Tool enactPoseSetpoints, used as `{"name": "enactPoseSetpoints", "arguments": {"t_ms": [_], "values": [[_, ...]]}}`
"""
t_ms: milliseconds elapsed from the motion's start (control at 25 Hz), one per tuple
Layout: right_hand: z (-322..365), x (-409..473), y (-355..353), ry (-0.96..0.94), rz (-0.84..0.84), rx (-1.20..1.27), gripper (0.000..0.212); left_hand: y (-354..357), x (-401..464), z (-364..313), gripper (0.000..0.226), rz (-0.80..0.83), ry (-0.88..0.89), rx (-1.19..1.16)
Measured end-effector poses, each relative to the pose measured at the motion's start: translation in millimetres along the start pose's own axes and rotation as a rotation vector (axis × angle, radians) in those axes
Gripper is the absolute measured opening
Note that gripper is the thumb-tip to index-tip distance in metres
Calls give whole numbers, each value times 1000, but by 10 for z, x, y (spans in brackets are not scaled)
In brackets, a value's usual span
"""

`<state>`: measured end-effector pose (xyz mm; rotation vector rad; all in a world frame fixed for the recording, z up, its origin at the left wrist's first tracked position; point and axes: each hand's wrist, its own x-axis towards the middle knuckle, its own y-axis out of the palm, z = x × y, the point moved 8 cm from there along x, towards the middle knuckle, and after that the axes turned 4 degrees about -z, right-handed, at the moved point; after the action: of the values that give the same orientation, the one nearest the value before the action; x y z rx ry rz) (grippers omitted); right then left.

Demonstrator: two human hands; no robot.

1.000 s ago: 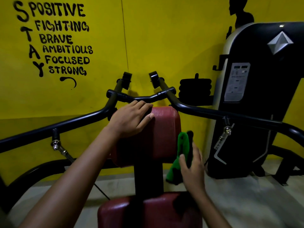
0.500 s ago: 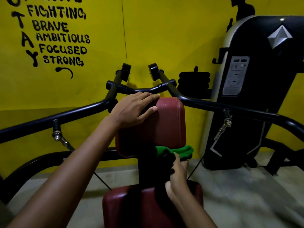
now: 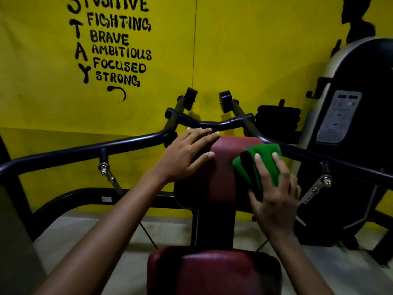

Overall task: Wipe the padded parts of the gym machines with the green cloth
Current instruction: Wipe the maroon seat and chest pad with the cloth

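Note:
A dark red chest pad (image 3: pixel 223 167) stands upright on a black post in the middle of the view. Below it lies the dark red seat pad (image 3: pixel 212 273). My left hand (image 3: pixel 187 156) rests flat on the pad's upper left corner, fingers straight. My right hand (image 3: pixel 274 194) presses the folded green cloth (image 3: pixel 263 162) against the pad's upper right side with spread fingers. The cloth covers the pad's right edge.
Black handle bars (image 3: pixel 212 123) curve out left and right behind the pad. A black and white weight stack housing (image 3: pixel 350 135) stands at the right. The yellow wall (image 3: pixel 244 50) with black lettering is close behind. Grey floor (image 3: pixel 106 235) lies below.
My right hand has carried the cloth up from the pad's lower edge to its upper right side. My left hand has stayed on the pad's top.

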<state>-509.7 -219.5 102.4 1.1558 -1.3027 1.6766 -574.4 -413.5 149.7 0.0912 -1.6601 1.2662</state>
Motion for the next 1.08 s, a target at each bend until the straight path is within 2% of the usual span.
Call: {"name": "enactPoseSetpoints", "arguments": {"t_ms": [80, 200, 280, 360, 440, 560, 640, 760, 840, 920, 1000, 1080], "values": [[79, 100, 62, -47, -5, -109, 69, 33, -120, 6, 56, -83, -46, 20], [229, -406, 125, -302, -23, -176, 69, 101, -254, -4, 55, -179, -111, 42], [255, -657, 138, -453, -31, -215, 76, 116, -308, -20, 54, -197, -125, 31], [321, -417, 119, -514, -50, -196, 72, 106, -343, -38, 54, -206, -120, 17], [418, 99, 94, -454, -76, -166, 59, 100, -384, -57, 55, -211, -121, 2], [411, 563, 127, -255, -70, -148, 56, 97, -487, -84, 56, -212, -153, -43], [433, 187, 154, -308, -108, -161, 57, 85, -557, -100, 58, -193, -166, -69], [374, -583, 186, -507, -75, -198, 74, 75, -607, -112, 60, -153, -176, -81], [353, -587, 172, -585, -56, -191, 74, 67, -635, -127, 61, -145, -186, -97], [474, -227, 111, -588, -88, -172, 61, 66, -663, -155, 61, -154, -196, -114], [575, 321, 99, -471, -73, -118, 54, 62, -690, -184, 61, -172, -212, -127], [588, 697, 157, -318, -24, -86, 59, 58, -708, -201, 61, -181, -224, -129]]}}
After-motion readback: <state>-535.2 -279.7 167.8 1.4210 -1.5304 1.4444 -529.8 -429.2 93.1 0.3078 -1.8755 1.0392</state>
